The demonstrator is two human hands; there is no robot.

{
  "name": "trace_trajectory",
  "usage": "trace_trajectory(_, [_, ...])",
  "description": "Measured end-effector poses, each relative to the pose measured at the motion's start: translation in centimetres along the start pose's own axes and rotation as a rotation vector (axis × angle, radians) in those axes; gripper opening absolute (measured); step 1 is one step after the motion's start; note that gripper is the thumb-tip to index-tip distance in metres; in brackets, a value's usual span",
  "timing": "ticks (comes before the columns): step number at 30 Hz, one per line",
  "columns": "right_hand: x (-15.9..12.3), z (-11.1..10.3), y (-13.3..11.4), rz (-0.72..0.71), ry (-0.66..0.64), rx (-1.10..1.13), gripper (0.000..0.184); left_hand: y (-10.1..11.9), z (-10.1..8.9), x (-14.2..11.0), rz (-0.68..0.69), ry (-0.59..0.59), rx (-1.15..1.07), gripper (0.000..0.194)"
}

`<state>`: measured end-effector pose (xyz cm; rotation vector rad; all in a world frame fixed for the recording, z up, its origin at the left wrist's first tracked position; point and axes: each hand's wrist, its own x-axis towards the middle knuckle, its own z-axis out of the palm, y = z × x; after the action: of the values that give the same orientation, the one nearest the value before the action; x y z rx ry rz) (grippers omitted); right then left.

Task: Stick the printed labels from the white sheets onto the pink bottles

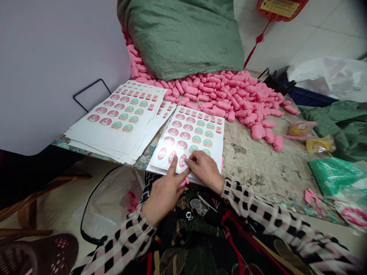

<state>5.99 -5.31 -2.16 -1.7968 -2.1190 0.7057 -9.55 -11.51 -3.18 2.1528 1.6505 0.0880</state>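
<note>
A sticker sheet [189, 131] with pink and green round labels lies on a stack of sheets at the table's front edge. My left hand [164, 193] rests at its lower edge, index and middle fingers stretched over the paper. Its other fingers are curled around a small pink bottle [184, 182], mostly hidden by the hand. My right hand [207, 170] lies on the sheet's lower right, thumb and index finger pinched at a pink oval sticker [182, 160] in the bottom row. Whether the sticker's edge is lifted is too small to tell.
More sticker sheets [114, 126] lie to the left. Many pink bottles [229, 91] spill from a green sack [183, 38] at the back. Small plastic bags [301, 130], a green packet [336, 175] and pink-handled scissors [312, 198] lie at right. A grey panel [63, 68] stands at left.
</note>
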Motion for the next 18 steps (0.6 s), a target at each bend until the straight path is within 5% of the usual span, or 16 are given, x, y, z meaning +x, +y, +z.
trace_trajectory(18, [0.4,-1.8,-1.4,-0.042,0.055,-0.099,0.018,0.4,-0.5,-0.2,-0.04,-0.032,0.076,0.071])
